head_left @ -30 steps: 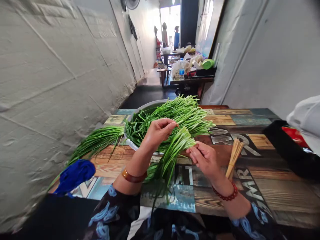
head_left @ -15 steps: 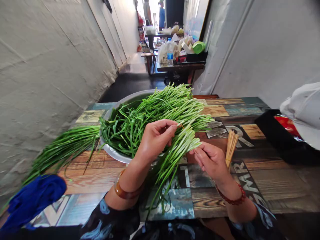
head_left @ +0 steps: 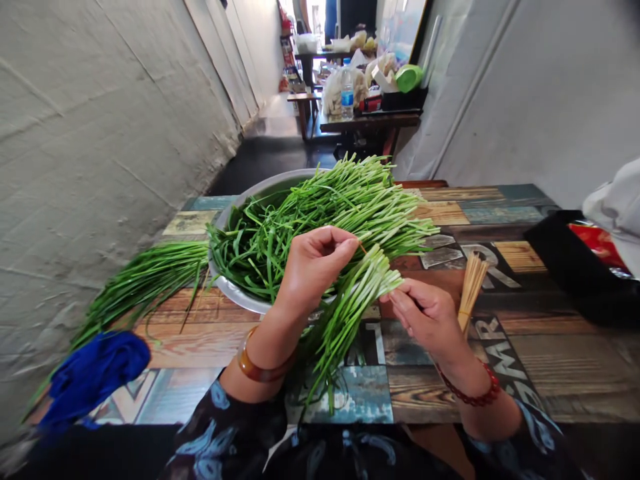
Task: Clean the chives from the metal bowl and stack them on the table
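Our left hand (head_left: 313,270) pinches thin brown strip (head_left: 362,248); right hand (head_left: 433,320) closed at edge of green bunch (head_left: 350,300), hold unclear. Bunch gathered; greens (head_left: 273,243) in basin (head_left: 244,300) loose.

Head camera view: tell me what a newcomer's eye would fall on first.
Most likely the big heap of green stalks, its pale ends fanning out over the right side of the metal bowl on the table. Just in front, a smaller bunch shows between the left hand and the right hand. The vivid blue cloth at the near left might come next.
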A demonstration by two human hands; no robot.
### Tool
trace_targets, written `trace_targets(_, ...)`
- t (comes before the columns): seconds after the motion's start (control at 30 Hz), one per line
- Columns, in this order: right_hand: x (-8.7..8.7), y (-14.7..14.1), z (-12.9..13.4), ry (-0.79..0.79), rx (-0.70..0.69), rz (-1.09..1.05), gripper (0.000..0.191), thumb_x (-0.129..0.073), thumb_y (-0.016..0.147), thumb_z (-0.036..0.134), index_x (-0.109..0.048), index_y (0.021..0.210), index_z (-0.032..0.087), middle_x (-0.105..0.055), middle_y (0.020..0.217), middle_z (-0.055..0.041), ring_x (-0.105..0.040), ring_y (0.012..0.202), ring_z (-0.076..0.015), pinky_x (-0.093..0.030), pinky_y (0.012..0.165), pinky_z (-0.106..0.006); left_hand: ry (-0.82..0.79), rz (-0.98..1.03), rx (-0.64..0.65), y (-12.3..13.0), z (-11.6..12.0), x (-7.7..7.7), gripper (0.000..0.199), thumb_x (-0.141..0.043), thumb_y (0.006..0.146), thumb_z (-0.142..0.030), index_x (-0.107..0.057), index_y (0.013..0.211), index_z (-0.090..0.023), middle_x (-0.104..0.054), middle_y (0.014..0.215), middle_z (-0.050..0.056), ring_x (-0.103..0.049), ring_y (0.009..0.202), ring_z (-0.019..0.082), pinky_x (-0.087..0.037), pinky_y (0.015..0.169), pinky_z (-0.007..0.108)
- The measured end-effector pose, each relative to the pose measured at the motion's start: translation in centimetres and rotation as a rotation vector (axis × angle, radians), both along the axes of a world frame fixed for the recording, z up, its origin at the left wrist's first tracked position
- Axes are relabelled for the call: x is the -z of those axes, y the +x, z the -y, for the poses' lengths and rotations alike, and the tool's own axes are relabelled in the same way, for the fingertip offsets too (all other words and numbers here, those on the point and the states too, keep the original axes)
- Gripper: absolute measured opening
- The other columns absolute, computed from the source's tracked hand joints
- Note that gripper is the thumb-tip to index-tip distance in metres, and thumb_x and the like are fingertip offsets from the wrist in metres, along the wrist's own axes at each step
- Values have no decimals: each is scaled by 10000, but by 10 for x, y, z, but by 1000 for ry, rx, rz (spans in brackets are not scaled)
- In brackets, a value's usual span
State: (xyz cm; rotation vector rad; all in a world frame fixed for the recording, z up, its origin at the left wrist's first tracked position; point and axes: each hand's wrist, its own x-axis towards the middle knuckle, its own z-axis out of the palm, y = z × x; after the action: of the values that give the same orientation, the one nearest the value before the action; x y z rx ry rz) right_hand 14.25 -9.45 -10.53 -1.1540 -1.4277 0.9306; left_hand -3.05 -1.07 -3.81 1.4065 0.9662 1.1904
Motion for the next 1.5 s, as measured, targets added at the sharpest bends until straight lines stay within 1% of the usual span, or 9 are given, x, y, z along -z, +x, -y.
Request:
trace_targets(0.23, -4, -1, 3, -32, 25, -9, 296, -558, 975, 363, -722, 809, 180, -448, 496, 50, -381, 393, -80, -285, 367, -200, -62, 74, 22, -1, -2, 3, 141, -709, 743, -291, -696, 731, -151, -489, 491, -59, -328, 394, 35, -212, 388, 197)
trace_targets(0.4, -8, -2, 4, -3, 16, -16, 290, -563, 965, 345, -717, 781, 183, -454, 484, 46, -397, 396, -85, -295, 371, -200, -88, 88, 39, -1, -2, 2, 144, -705, 750, -296, -686, 725, -155, -477, 490, -58, -308, 395, 32, -194, 386, 195)
trace_targets(0.57, -7, -2, 3, 5, 28, 2, 283, -567, 955, 330, -728, 776, 181, -454, 480, 44, -395, 403, -86, -294, 376, -201, -98, 75, 40, -1, -1, 1, 164, -717, 737, -308, -675, 706, -153, -425, 482, -63, -275, 409, 33, -175, 395, 200)
trace_targets(0.7, -6, -2, 2, -9, 20, -22, 284, -572, 953, 332, -727, 773, 177, -440, 471, 50, -381, 398, -83, -290, 380, -204, -99, 94, 50, -1, -3, 2, 170, -728, 726, -305, -664, 690, -151, -437, 497, -61, -269, 424, 31, -168, 406, 202)
trace_targets(0.93, -5, -4, 3, -17, 33, -8, 280, -568, 958, 340, -719, 787, 177, -440, 450, 52, -359, 377, -82, -266, 360, -202, -81, 67, 17, -1, -2, 3, 171, -736, 718, -307, -668, 703, -151, -484, 535, -56, -290, 436, 29, -190, 417, 207)
trace_targets(1.13, -1, -5, 3, -6, 31, -11, 294, -560, 967, 353, -724, 800, 175, -424, 457, 50, -359, 381, -84, -265, 350, -199, -88, 65, 21, 0, -1, 3, 174, -746, 696, -301, -655, 677, -154, -469, 516, -64, -299, 440, 31, -209, 426, 205)
trace_targets(1.27, -1, -5, 2, 31, 31, 13, 278, -564, 965, 327, -731, 802, 176, -455, 480, 44, -389, 396, -84, -288, 369, -200, -121, 88, 46, -1, -1, 2, 165, -734, 694, -292, -658, 660, -150, -478, 503, -56, -287, 430, 30, -185, 421, 207)
trace_targets(1.4, -1, -5, 1, 58, 39, 41, 275, -564, 962, 310, -725, 787, 173, -479, 490, 43, -406, 400, -82, -299, 384, -202, -179, 99, 98, -3, -2, 1, 164, -722, 701, -297, -669, 660, -147, -442, 464, -60, -255, 406, 28, -137, 415, 211)
trace_targets(1.5, -1, -6, 1, 58, 34, 48, 282, -555, 968, 313, -718, 784, 174, -485, 484, 45, -410, 396, -83, -304, 389, -205, -197, 88, 111, -4, -2, 2, 179, -729, 698, -310, -676, 660, -143, -452, 473, -53, -255, 410, 29, -137, 418, 213)
